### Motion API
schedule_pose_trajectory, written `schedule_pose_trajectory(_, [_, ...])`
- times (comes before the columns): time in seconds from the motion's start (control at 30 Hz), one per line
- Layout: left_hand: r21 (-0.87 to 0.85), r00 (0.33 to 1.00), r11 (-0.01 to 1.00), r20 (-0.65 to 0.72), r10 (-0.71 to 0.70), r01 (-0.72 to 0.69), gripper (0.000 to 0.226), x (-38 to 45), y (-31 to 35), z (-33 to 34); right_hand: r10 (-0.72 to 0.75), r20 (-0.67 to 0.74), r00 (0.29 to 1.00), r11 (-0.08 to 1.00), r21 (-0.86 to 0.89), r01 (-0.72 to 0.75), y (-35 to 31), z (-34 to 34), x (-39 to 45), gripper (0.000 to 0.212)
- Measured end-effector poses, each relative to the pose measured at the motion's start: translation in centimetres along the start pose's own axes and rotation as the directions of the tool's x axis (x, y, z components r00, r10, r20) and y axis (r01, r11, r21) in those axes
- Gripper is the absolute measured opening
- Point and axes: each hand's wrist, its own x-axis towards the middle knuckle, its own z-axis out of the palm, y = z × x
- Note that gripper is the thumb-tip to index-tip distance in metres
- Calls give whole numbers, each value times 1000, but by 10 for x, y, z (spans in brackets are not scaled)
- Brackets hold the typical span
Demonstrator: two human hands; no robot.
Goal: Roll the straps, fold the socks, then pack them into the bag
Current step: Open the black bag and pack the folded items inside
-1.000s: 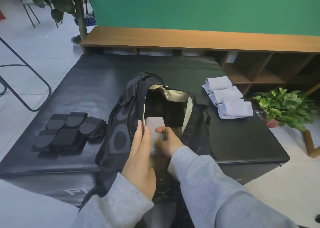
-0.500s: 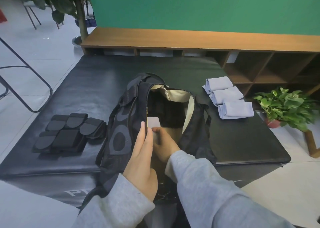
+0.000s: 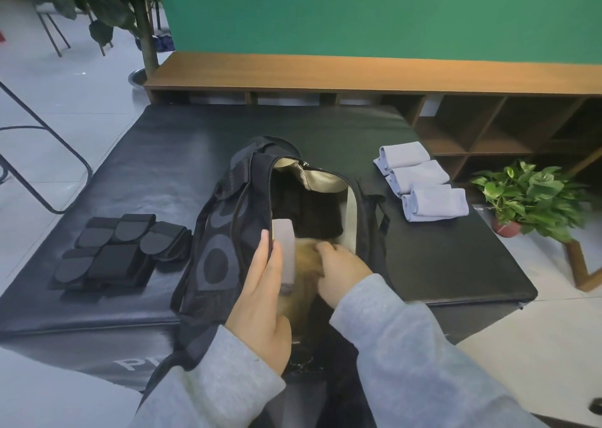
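Bag [image 3: 224, 232] lay unzipped on the black surface [image 3: 163, 154], one folded grey sock [image 3: 284, 252] upright inside. My left hand [image 3: 260, 297], fingers straight, pressed the sock; my right hand [image 3: 338, 273] reached inside, fingers curled, grip unclear. Three folded socks [image 3: 423, 186] lay right, rolled straps [image 3: 120, 248] left.

Head-worn camera looks forward and steeply down, close over the mat [image 3: 163, 167].

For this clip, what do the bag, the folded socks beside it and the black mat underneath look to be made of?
Bag: looks like woven synthetic fabric, matte black with grey circle print, slack walls, pale lining.
Folded socks: soft knit, probably cotton blend, matte pale blue-grey with rounded folds.
Mat: likely vinyl or faux leather over padding, judging by the smooth dull sheen and the seamed edge.
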Motion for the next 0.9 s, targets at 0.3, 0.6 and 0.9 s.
schedule_pose_trajectory(0.3, [-13, 1000, 1000, -28, 1, -2, 82, 4, 0, 10, -53, -733, 678, 868, 302, 395, 39, -17, -18, 24])
schedule_pose_trajectory(0.6, [-20, 999, 1000, -40, 4, -5, 83, 11, -1, 18, 362, -612, 703, 840, 541, 38, 130, -16, 5, 41])
schedule_pose_trajectory(0.9, [20, 999, 999, -49, -23, 24, 82, 16, -7, 30, 330, -546, 770, 929, 332, -163, 176, 19, 26, 53])
